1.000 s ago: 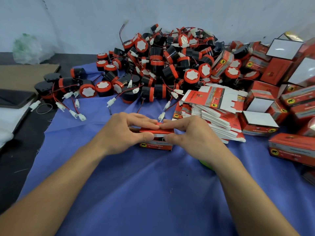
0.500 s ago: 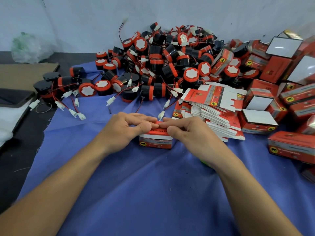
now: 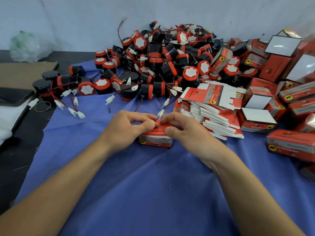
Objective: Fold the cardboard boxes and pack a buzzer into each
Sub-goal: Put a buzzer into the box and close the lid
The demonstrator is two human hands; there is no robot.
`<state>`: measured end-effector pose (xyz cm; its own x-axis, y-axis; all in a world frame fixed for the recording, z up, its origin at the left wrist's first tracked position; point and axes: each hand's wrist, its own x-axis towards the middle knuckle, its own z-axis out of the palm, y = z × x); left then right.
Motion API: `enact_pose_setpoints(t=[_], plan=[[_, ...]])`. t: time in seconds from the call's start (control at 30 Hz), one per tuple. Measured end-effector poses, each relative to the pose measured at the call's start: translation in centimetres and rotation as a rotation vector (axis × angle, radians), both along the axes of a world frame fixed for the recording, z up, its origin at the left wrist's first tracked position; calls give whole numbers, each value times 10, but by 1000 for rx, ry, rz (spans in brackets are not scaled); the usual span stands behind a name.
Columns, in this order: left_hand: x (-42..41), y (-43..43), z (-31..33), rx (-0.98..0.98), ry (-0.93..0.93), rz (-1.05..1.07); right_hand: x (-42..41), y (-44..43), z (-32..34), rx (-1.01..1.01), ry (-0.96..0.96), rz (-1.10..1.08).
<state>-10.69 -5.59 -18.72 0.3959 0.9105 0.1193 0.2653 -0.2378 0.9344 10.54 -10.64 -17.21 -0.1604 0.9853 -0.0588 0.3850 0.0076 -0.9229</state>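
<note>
Covering the dark table, blue cloth meets pale wall.

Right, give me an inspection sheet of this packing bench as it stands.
Surface: blue cloth spread over a dark table.
Job's things: red box in front of the person, top flap being tucked; buzzer pile behind it; flat box blanks stacked to the right; closed boxes heaped at far right.
Clutter: rubber band, brown cardboard sheet, plastic bag on the left.
Grippers: left hand and right hand both pinching the box's top flap.
Cables: red-and-black leads with white connectors trail from the pile onto the cloth.
Surroundings: pale wall behind.
</note>
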Motion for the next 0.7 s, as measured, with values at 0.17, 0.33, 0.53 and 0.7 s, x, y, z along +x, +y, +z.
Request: enact_pose_setpoints(t=[0.17, 0.33, 0.53, 0.7], plan=[[-3, -3, 0, 104, 164, -46, 8, -2, -4, -2, 68, 76], [3, -7, -7, 180, 258, -30, 11, -1, -5, 55, 37, 62], [5, -6, -13, 174, 218, 22, 5, 0, -1, 180, 53, -99], [9, -10, -13, 151, 192, 39, -1, -4, -5, 238, -82, -353]])
